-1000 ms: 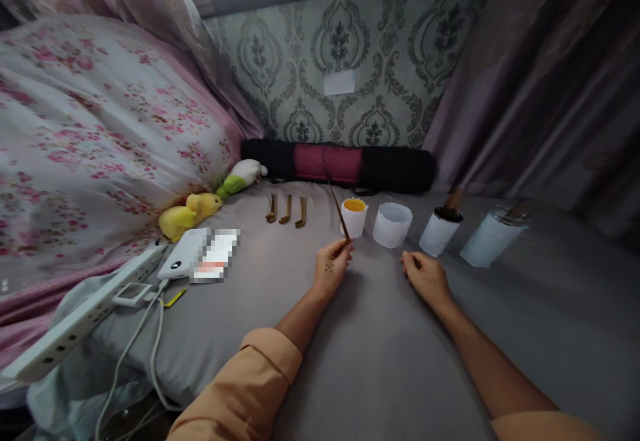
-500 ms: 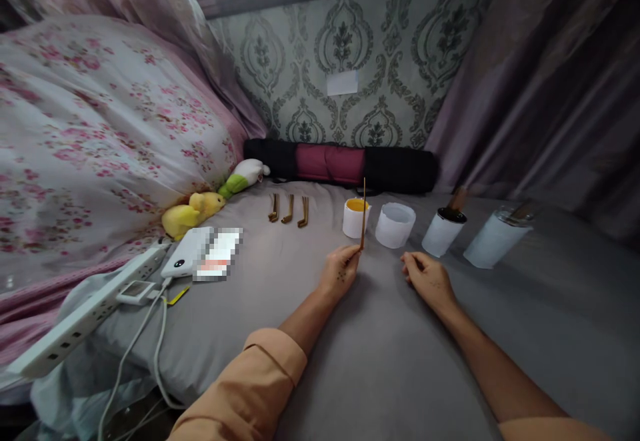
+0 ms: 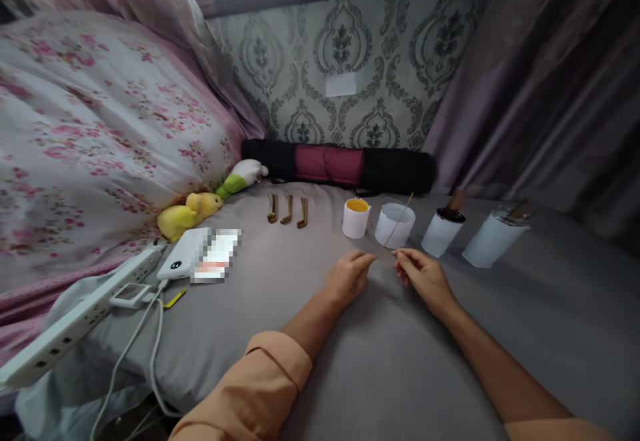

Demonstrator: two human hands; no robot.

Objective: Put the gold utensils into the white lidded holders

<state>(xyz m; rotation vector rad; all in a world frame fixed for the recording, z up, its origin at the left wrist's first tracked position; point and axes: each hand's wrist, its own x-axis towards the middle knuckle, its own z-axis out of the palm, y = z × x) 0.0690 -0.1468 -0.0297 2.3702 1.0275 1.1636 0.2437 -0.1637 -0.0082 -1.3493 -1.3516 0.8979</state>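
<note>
A thin brown stick (image 3: pixel 399 221) slants up and to the right across the front of an open white cup (image 3: pixel 385 231). Its lower end comes down between my two hands and is hard to make out there. My left hand (image 3: pixel 350 278) is closed, thumb and forefinger pinched at that lower end. Close by on the right, my right hand (image 3: pixel 423 278) is curled with thumb and forefinger together near the stick; what is between them, if anything, is too small to see. A white-wrapped cup with yellow inside (image 3: pixel 355 222) stands beyond my left hand.
Three bent brown bundles (image 3: pixel 287 209) lie in a row at the back left. Two white-wrapped containers (image 3: pixel 443 238) with brown sticks stand at right. A power strip (image 3: pixel 85 321), white power bank (image 3: pixel 185 254) and yellow plush toy (image 3: pixel 187 216) lie left. A black-and-maroon roll (image 3: pixel 330 164) lines the wall.
The stick has gone from upright to slanting right, its lower end moving rightward. My left hand has shifted right, and my right hand slightly left, so the fingertips are closer together.
</note>
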